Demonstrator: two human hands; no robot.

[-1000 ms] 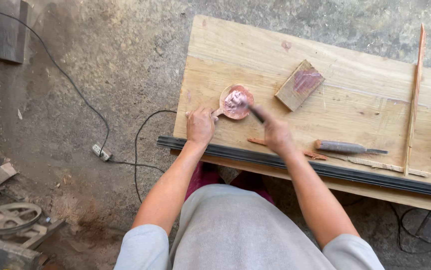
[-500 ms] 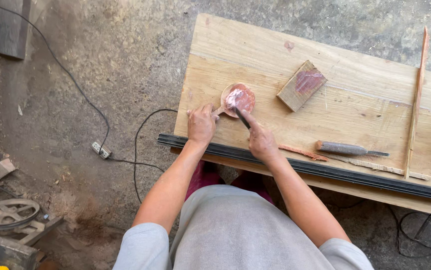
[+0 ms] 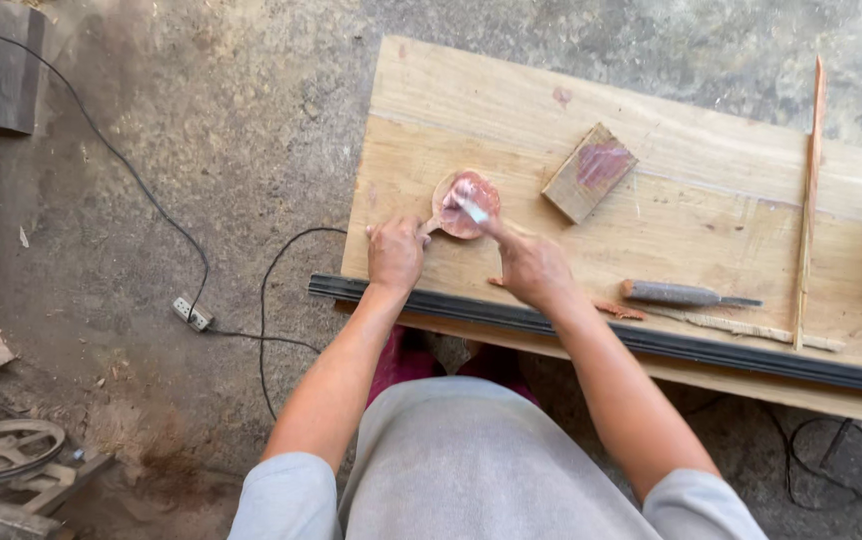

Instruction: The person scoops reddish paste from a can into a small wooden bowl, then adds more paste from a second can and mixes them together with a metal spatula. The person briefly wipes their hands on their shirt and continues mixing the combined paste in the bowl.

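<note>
Near the front-left edge of the wooden surface — left hand closed on the handle end of a small round wooden spoon, pinning it flat. Right hand gripping a slim scraping tool, tip in the reddish bowl. Probably light, stiff, apt to skid — best held by the handle. Further right, a stained block, then a file.

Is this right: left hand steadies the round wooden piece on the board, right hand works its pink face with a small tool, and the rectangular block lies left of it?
Not quite. In the head view the rectangular block lies right of the round wooden piece, not left. The rest holds: left hand steadies it on the board, right hand works its pink face with a small tool.
</note>
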